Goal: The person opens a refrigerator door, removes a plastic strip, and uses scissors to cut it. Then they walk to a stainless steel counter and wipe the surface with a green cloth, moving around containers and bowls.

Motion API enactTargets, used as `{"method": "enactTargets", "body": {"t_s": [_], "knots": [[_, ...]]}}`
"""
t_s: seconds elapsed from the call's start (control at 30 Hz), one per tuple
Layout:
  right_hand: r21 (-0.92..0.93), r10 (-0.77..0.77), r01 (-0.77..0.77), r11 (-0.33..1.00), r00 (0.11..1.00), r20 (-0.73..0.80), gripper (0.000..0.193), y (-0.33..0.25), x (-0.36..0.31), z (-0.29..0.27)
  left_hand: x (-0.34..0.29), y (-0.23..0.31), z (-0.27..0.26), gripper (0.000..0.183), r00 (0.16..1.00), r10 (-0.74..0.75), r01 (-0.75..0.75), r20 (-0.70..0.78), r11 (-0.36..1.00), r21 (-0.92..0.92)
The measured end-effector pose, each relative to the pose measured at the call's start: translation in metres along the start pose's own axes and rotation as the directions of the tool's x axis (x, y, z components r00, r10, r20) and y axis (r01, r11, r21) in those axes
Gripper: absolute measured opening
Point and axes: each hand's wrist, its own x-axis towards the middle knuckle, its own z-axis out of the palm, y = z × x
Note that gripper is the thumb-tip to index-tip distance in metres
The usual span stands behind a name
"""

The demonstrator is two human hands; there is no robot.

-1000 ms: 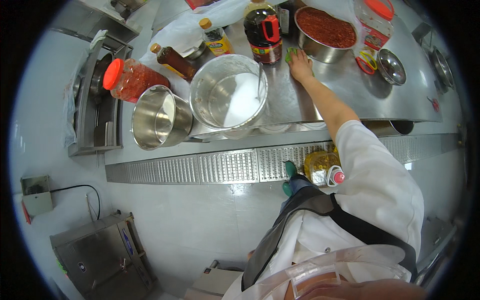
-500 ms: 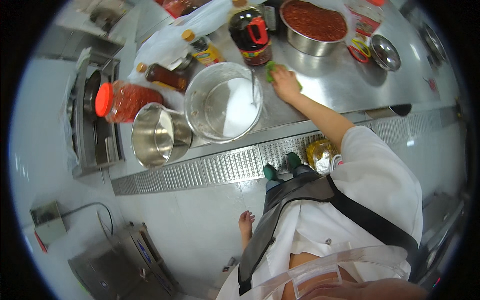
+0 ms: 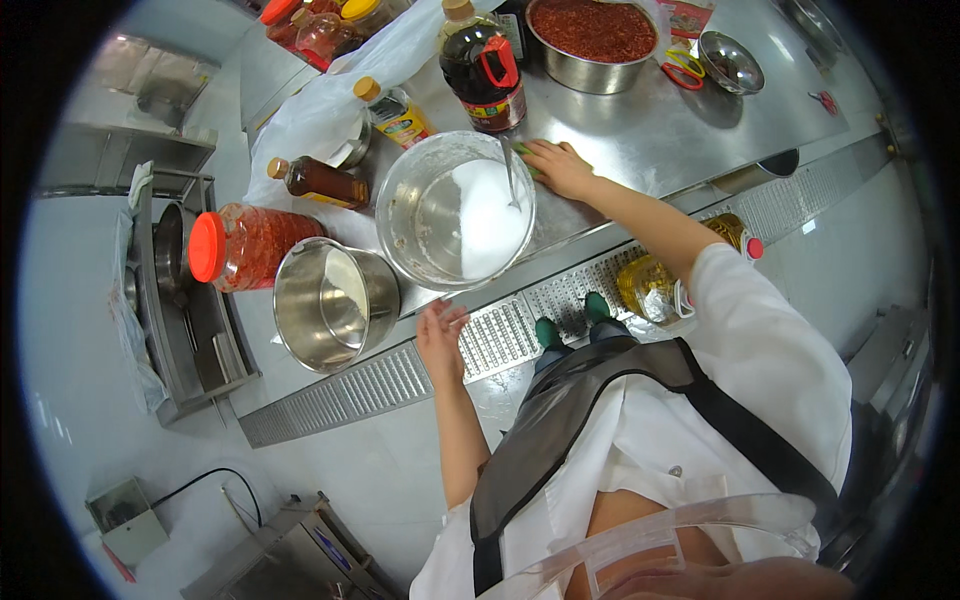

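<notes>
My right hand (image 3: 560,168) presses a green cloth or sponge (image 3: 522,152) onto the steel table (image 3: 640,140), close against the right side of a large clear tub (image 3: 400,235). Most of the green piece is hidden under my fingers. White powder (image 3: 485,222) lies in the tub with a metal spoon (image 3: 509,165) standing in it. My left hand (image 3: 440,335) hangs just in front of the table edge, below the tub, fingers apart and holding nothing. To its left stands a deep steel pot (image 3: 320,305) with something pale inside.
Behind the tub are a dark sauce bottle (image 3: 480,75), a yellow-labelled bottle (image 3: 395,112) and a brown bottle (image 3: 320,182). A red-lidded jar (image 3: 265,245) lies left. Farther right are a pot of red chilli (image 3: 590,45), scissors (image 3: 685,70) and a steel bowl (image 3: 730,62). Oil jugs (image 3: 650,288) stand below.
My right hand has slid the green piece left, up to the tub. My left hand has risen from beside my body to the table's front edge. The view has shifted slightly.
</notes>
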Motion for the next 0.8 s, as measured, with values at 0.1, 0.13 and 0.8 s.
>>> {"method": "enactTargets", "body": {"t_s": [0.1,0.13,0.8], "knots": [[-0.120,0.112,-0.112,0.986,0.994,-0.006,0.038,-0.025,0.027,0.012,0.018,0.016,0.017,0.020,0.999,0.039,-0.041,-0.022,0.995,-0.095],[-0.034,0.153,-0.154,0.988,0.988,-0.037,0.037,-0.036,0.022,0.012,0.023,0.016,0.018,0.017,0.998,0.022,-0.026,-0.066,0.998,-0.065],[-0.190,0.243,-0.289,0.938,0.941,-0.235,0.042,0.087,0.085,0.019,-0.074,-0.026,0.001,0.022,0.916,0.088,-0.095,-0.390,0.995,0.001]]}}
